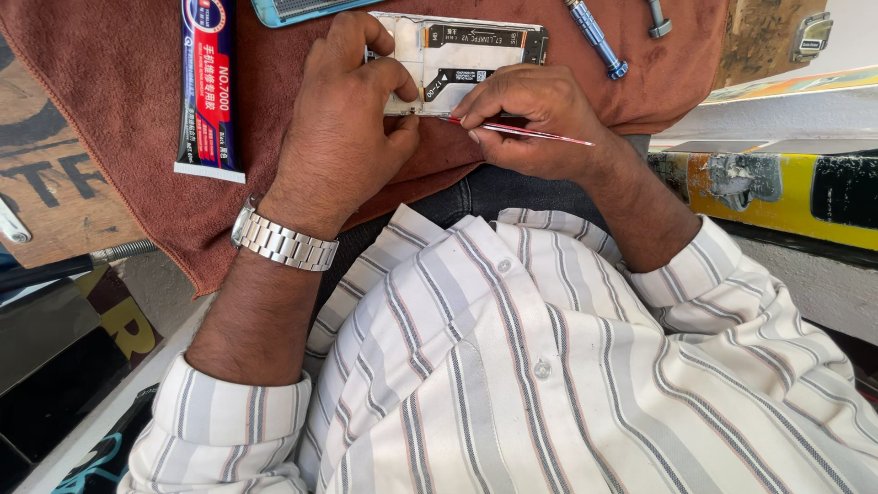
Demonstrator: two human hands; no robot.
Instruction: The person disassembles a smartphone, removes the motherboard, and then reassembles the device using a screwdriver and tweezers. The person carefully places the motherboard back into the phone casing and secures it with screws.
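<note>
Left hand (343, 119) curled over left part of opened phone (457, 55), fingers pressing it down on brown cloth (119, 91), thumb at near edge. Right hand (535, 119) pinched shut on thin red tool (521, 131), tip touching phone's near edge, just right of left thumb. Glue tube (210, 87) well left of left fingers. Blue screwdriver (594, 37) beyond right fingers.

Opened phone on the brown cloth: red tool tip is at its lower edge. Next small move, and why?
Probably slide the thin red tool a little along the lower edge of the opened phone. The right hand pinches it like a pen with its tip at that edge, and the left hand pins the phone frame on the brown cloth, so it looks steadied for a short stroke.
</note>
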